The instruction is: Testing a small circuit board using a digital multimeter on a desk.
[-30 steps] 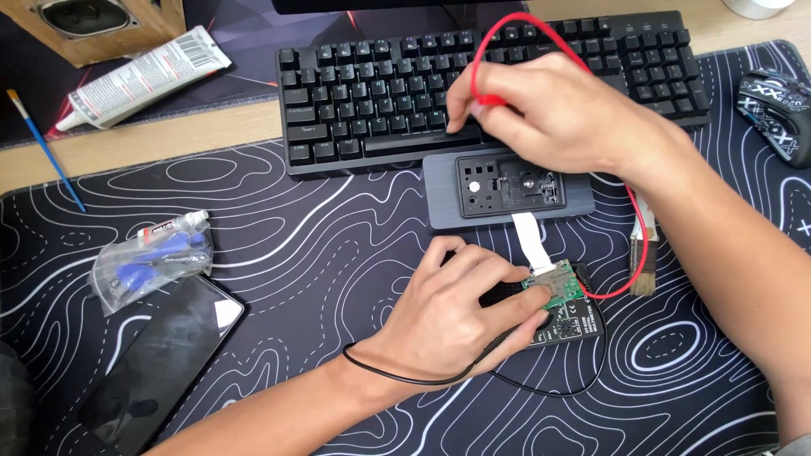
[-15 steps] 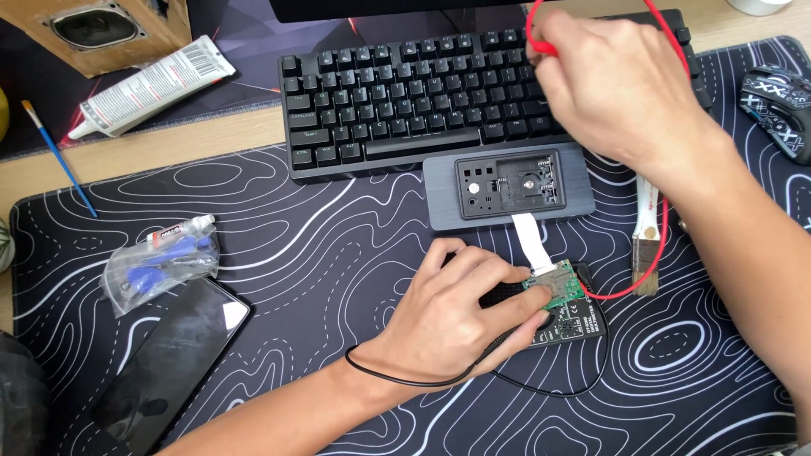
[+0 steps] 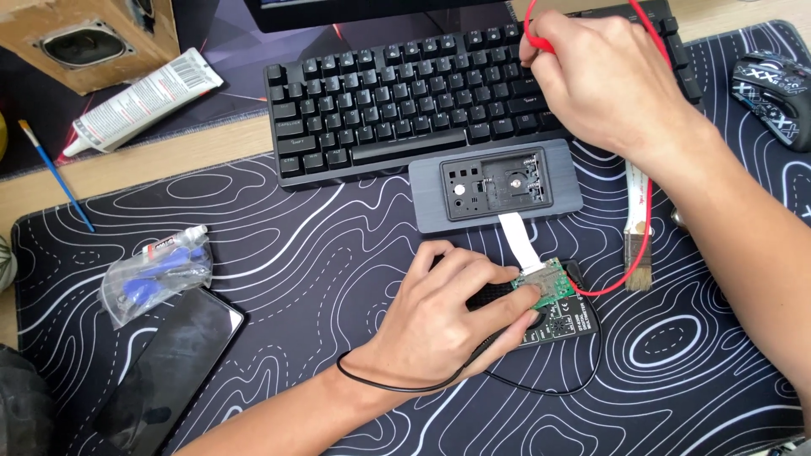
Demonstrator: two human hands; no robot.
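While the small green circuit board point(image 3: 553, 291) lies on the patterned desk mat point(image 3: 338, 253), just below the grey device casing point(image 3: 496, 186), the left hand point(image 3: 456, 317) presses down on it with fingers spread flat, pinning rather than gripping. A white ribbon cable point(image 3: 517, 241) runs from the casing's open recess down to the board, so the two are joined and the board has little slack. The right hand point(image 3: 604, 80) is raised over the black keyboard point(image 3: 422, 101), its fingers closed on a red wire point(image 3: 642, 228) that loops down past the wrist to the board's right edge. A thin black wire point(image 3: 439, 384) curls out under the left wrist.

Doing this well calls, I judge, for steady downward pressure from the left fingers, so that any pull on the red wire does not drag the board or strain the ribbon. The wire is best drawn gently, along its own line. A paintbrush point(image 3: 638, 245) lies just beside the wire's path and could snag it. Further left sit a plastic bag of blue tools point(image 3: 156, 274) and a dark phone point(image 3: 173, 367), well apart.
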